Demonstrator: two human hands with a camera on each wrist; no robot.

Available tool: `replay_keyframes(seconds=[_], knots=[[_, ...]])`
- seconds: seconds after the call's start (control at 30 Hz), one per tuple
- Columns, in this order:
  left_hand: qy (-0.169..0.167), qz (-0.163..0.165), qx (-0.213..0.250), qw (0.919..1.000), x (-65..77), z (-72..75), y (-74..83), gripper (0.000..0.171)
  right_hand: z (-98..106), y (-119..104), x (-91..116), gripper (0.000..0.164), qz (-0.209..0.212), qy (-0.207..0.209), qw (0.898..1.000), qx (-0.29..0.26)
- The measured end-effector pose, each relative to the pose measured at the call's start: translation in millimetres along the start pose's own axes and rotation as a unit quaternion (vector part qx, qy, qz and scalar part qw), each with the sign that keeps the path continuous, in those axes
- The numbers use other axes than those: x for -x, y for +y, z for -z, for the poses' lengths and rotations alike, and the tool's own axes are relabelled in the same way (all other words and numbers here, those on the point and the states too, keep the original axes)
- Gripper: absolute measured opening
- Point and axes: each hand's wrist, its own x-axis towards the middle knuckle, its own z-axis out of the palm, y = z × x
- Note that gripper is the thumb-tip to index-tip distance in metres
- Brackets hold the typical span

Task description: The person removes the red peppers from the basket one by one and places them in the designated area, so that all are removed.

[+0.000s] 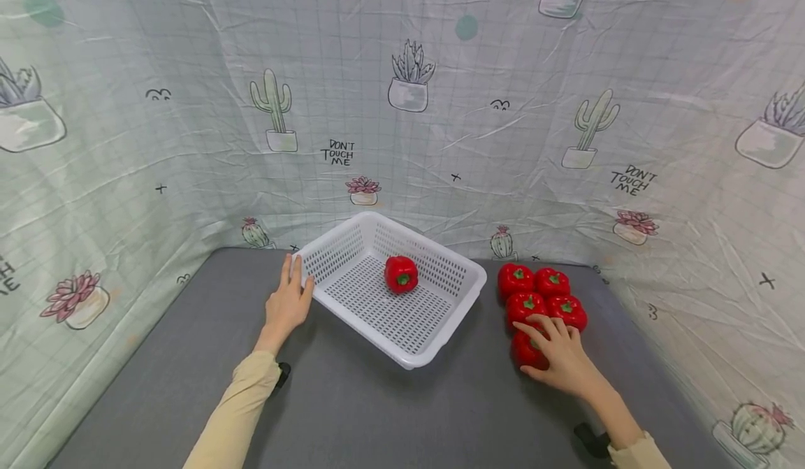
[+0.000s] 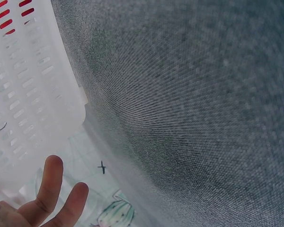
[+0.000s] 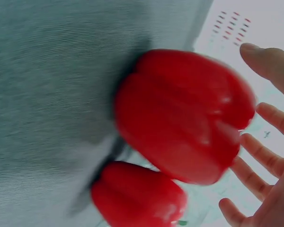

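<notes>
A white perforated plastic basket (image 1: 352,315) sits at an angle on the table, with one red bell pepper (image 1: 401,274) inside. At its left corner, my left hand (image 1: 288,308) touches the rim with fingers extended; the left wrist view shows two fingers (image 2: 51,182) beside the basket wall (image 2: 33,90). My right hand (image 1: 562,357) hovers over the nearest bell pepper (image 1: 527,350) of a group on the right, thumb and fingers spread around it. That same bell pepper (image 3: 184,113) lies in front of the spread fingers in the right wrist view, not visibly gripped.
Several more red bell peppers (image 1: 527,306) stand close together beyond my right hand, stems up. The grey table (image 1: 377,420) meets a cactus-printed curtain (image 1: 440,147) behind and at both sides.
</notes>
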Motion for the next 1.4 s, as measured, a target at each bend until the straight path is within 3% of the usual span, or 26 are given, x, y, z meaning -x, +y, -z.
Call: replay_keyframes(seconds=[0.3,0.6,0.83,1.4], knots=[[-0.026,0.017,-0.026,0.9992,-3.6,-1.3,-2.7,0.058,21.2,-14.6,-23.9,0.067,0.028,0.043,0.998,-0.020],[-0.023,0.014,-0.024,0.9993,-4.3,0.6,0.6,0.059,48.8,-25.0,-51.7,0.070,0.040,0.060,0.997,-0.036],[-0.026,0.021,-0.019,0.9993,-2.8,0.2,0.5,0.059,64.8,-31.5,-73.8,0.063,0.065,0.083,0.993,-0.046],[-0.020,0.024,-0.026,0.9992,-3.0,-0.7,0.5,0.058,74.7,-55.4,-126.7,0.057,0.102,0.082,0.990,-0.059]])
